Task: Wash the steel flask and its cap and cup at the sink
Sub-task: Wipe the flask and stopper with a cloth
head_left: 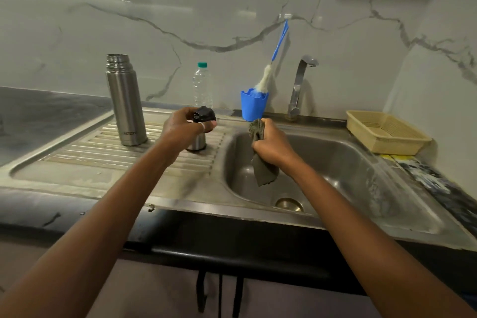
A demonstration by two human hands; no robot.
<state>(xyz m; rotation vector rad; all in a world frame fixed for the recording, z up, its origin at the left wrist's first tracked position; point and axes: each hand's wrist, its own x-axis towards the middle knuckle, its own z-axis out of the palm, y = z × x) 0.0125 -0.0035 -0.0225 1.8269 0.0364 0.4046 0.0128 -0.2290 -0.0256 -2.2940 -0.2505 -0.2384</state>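
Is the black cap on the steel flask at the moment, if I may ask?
No: the steel flask stands open on the drainboard, while the left hand holds the black cap.

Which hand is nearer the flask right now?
Left. The left hand, holding the cap, is just right of the flask over the drainboard; the right hand is farther right over the sink, gripping a cloth.

The steel flask [125, 100], a tall brushed cylinder, stands upright with its threaded mouth uncovered, well left of the sink basin [343, 160]. The steel cup [196, 142] stands just left of the sink basin, its top hidden. The black cap [204, 114] is pinched by the left hand [180, 128] directly above the steel cup.
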